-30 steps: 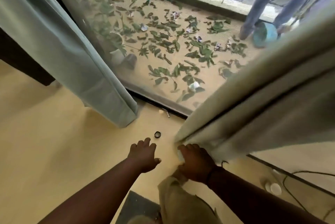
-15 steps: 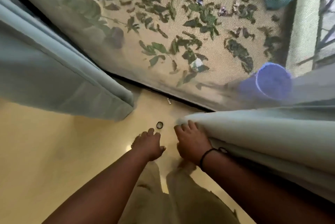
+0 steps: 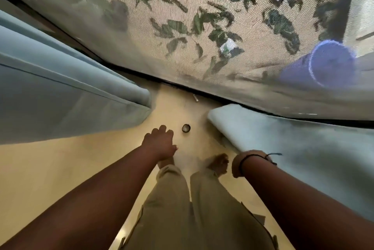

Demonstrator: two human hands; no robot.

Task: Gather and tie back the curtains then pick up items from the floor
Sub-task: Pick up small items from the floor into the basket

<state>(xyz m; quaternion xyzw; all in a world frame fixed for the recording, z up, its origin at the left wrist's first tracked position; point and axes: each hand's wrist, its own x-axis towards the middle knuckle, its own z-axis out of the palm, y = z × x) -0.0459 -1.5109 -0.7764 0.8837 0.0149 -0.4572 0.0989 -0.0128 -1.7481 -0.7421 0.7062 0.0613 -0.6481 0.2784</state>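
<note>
Left hand (image 3: 159,142) near ring (image 3: 186,128) — floor (image 3: 60,168)

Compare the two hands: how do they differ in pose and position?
The left hand stretches forward, near the small dark ring on the floor; the right hand is bent back beside the right curtain, fingers hidden. Only the right wrist wears a dark band. Neither visibly holds anything.

No legible text, label, brand or number anywhere, including on the small round cap (image 3: 186,128) on the floor.
</note>
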